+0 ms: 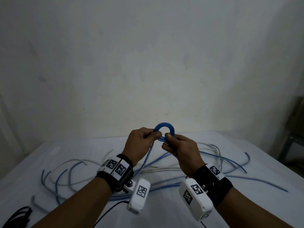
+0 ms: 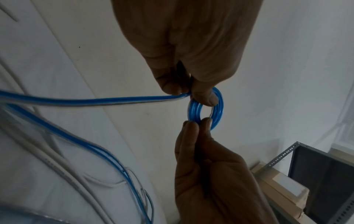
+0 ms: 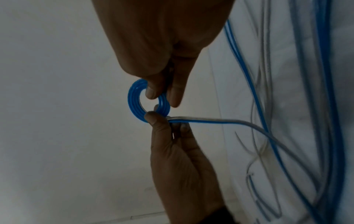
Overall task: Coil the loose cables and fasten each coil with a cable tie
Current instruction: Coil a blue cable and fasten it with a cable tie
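Note:
A small, tight coil of blue cable (image 1: 164, 125) is held up above the table between both hands. My left hand (image 1: 156, 134) pinches the coil's left side with thumb and forefinger. The cable's loose tail (image 1: 146, 159) leaves that pinch and drops to the table. My right hand (image 1: 168, 136) pinches the coil's lower right edge. In the left wrist view the coil (image 2: 218, 109) shows several turns lying flat, with the tail (image 2: 95, 100) running off left. The right wrist view shows the coil (image 3: 132, 97) and its tail (image 3: 210, 120) too. I see no cable tie.
Loose blue cables (image 1: 230, 160) and pale grey cables (image 1: 164, 170) sprawl over the white-covered table (image 1: 246, 206). A black cable bundle (image 1: 18, 216) lies at the near left corner. A metal shelf frame (image 1: 294, 129) stands to the right, with a plain wall behind.

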